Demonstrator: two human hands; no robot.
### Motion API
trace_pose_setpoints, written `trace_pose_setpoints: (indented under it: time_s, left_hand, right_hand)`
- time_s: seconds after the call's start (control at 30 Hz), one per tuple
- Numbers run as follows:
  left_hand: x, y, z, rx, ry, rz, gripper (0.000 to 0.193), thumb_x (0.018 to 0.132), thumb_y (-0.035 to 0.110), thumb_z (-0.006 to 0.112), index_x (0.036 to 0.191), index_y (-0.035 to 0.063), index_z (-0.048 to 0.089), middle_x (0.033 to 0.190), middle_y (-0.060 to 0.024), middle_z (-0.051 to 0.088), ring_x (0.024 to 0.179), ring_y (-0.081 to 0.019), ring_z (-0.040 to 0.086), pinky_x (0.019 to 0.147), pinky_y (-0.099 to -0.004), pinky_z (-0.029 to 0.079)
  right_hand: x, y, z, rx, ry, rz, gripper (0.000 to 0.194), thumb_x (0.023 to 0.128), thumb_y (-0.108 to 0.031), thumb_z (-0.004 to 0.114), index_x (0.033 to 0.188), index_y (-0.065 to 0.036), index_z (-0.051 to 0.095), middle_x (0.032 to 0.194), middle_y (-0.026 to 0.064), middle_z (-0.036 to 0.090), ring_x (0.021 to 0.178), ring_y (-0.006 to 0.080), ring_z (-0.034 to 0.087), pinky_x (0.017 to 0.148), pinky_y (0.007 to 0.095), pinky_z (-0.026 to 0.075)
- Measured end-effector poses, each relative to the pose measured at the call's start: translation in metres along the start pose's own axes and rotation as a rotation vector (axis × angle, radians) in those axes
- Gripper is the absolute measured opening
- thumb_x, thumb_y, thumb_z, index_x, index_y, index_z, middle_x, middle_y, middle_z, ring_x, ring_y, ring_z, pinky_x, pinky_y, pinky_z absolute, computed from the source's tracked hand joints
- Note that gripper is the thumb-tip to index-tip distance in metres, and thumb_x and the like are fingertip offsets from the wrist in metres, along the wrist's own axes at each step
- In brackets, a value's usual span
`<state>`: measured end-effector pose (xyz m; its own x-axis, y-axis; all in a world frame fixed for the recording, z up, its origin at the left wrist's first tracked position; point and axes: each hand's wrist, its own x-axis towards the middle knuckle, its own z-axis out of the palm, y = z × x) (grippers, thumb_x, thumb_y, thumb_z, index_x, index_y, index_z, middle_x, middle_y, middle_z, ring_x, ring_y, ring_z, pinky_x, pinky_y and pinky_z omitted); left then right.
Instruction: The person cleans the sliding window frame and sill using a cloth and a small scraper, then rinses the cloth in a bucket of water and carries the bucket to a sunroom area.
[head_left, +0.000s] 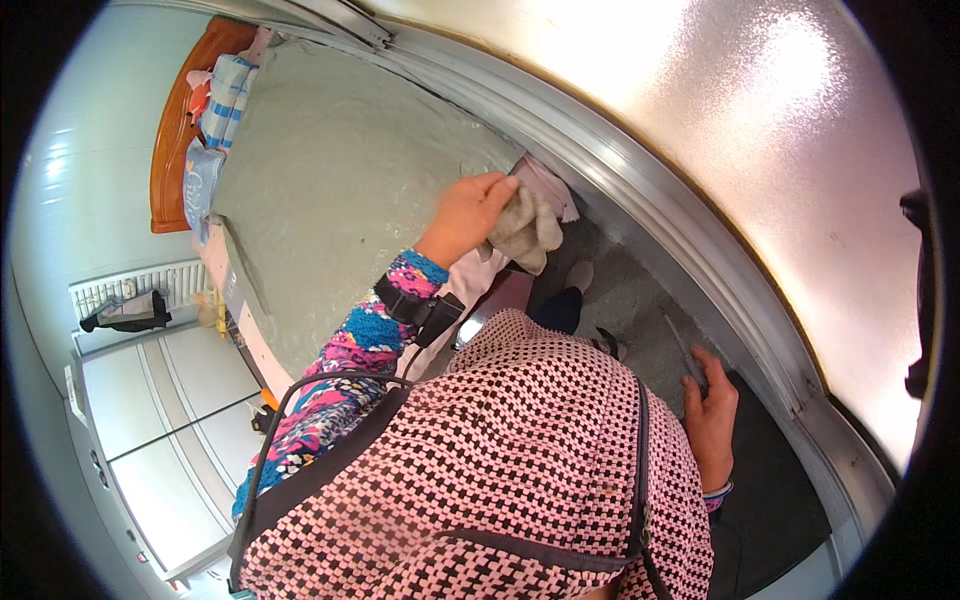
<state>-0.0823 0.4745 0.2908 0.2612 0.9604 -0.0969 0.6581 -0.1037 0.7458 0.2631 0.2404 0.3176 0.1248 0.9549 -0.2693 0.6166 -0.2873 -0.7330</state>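
A grey-beige cloth (525, 229) hangs bunched from my left hand (469, 214), pinched between thumb and fingers at the corner of a bed. Under that hand lies the bed's grey-green cover (337, 172). My right hand (709, 412) is low on the right, closed around the dark handle of a thin, flat tool (686, 356), perhaps a scraper or knife; its narrow end points toward the window frame. A pink cloth (544, 187) shows at the bed's corner behind the grey-beige one.
A metal sliding frame (600, 157) with a frosted pane runs along the right. Below it are the grey floor (630, 300) and a black mat (772, 480). A wooden headboard (176, 135), a radiator (135, 285) and a white cabinet (172, 405) stand farther off.
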Motion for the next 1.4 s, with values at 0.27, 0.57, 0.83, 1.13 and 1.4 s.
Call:
trace_pose_setpoints:
  time_s: [0.27,0.57,0.83,1.13,1.4]
  left_hand:
    - [0.011,0.022,0.009,-0.246,-0.089,-0.014,0.038,0.101,0.035,0.055,0.101,-0.0009,0.067,0.081,-0.0112,0.067,0.074,-0.0216,0.060,0.071,-0.0335,0.049]
    - [0.007,0.038,0.008,-0.848,-0.371,-0.088,0.033,0.105,0.030,0.052,0.116,0.0006,0.063,0.107,-0.0002,0.066,0.096,-0.0074,0.058,0.087,-0.0256,0.049]
    - [0.009,0.035,0.017,-0.899,-0.380,-0.065,0.031,0.105,0.026,0.050,0.121,0.0008,0.060,0.113,-0.0035,0.065,0.102,-0.0115,0.060,0.092,-0.0272,0.049]
    - [0.007,0.050,0.033,-0.668,-0.521,0.102,0.025,0.101,0.017,0.055,0.122,0.0057,0.058,0.108,0.0020,0.061,0.101,-0.0069,0.054,0.092,-0.0243,0.046]
    - [0.001,0.063,0.074,-0.820,-0.429,0.119,0.036,0.100,0.013,0.054,0.134,0.0041,0.050,0.124,-0.0030,0.057,0.114,-0.0107,0.053,0.099,-0.0271,0.045]
  right_hand:
    - [0.053,-0.056,0.000,0.050,-0.027,-0.317,0.035,0.088,-0.003,0.064,0.123,-0.003,0.062,0.108,0.0233,0.067,0.092,0.0395,0.068,0.077,0.0427,0.054]
    - [0.092,-0.075,0.017,0.095,-0.006,-0.362,0.034,0.089,-0.001,0.063,0.123,0.000,0.061,0.107,0.0228,0.067,0.091,0.0355,0.068,0.078,0.0370,0.052]
    - [0.094,-0.062,0.029,0.177,0.035,-0.423,0.036,0.088,0.000,0.063,0.125,-0.001,0.061,0.109,0.0201,0.069,0.091,0.0307,0.068,0.080,0.0342,0.052]
    - [0.096,-0.064,0.043,0.185,0.156,-0.484,0.041,0.088,-0.003,0.063,0.129,-0.005,0.058,0.113,0.0243,0.065,0.097,0.0412,0.067,0.083,0.0426,0.054]
    - [0.088,-0.064,0.042,-0.029,0.349,-0.444,0.036,0.088,-0.002,0.062,0.124,-0.007,0.060,0.095,0.0174,0.065,0.075,0.0361,0.067,0.064,0.0420,0.055]
